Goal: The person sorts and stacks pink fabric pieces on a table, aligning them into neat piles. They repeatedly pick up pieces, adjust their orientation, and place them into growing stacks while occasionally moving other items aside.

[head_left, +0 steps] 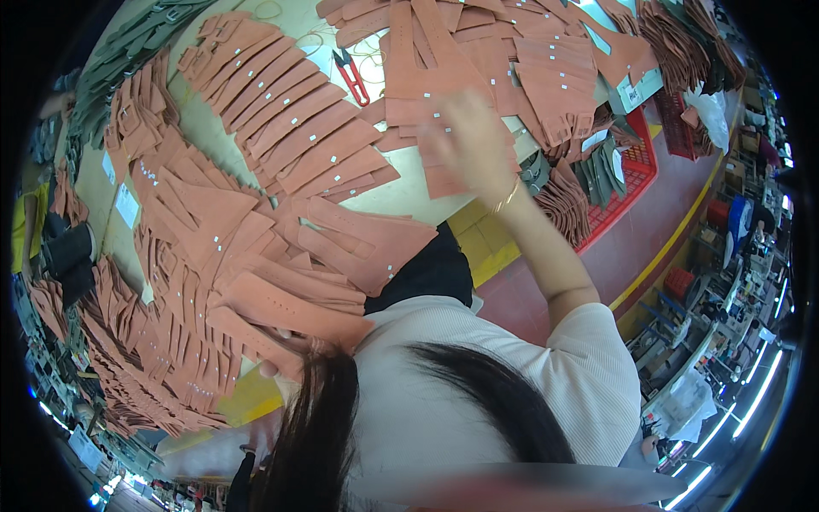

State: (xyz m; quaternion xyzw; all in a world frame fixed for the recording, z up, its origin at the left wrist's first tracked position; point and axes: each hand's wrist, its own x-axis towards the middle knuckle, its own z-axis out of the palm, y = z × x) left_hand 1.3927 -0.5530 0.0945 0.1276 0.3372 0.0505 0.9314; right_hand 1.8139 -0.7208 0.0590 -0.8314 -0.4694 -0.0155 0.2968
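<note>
My right hand [469, 145], smeared by motion, is over the cut reddish-brown leather pieces [426, 94] at the far middle of the table. Whether its fingers hold anything is lost in the blur. My left hand [269, 369] is mostly hidden behind hair and leather; a few fingertips show at the lower edge of a strap-shaped leather piece [290, 305] raised near my body, and they appear to grip it. Red-handled thread snips [351, 78] lie on the table beyond. A row of overlapping leather pieces [290, 111], with small white stickers, fans out on the left.
More brown pieces cover the pale table [203, 128] at left. Green pieces [119, 68] are heaped at the far left. A red plastic crate [636, 183] with brown and green pieces stands beyond the table's right edge. Shelves and equipment line the far right.
</note>
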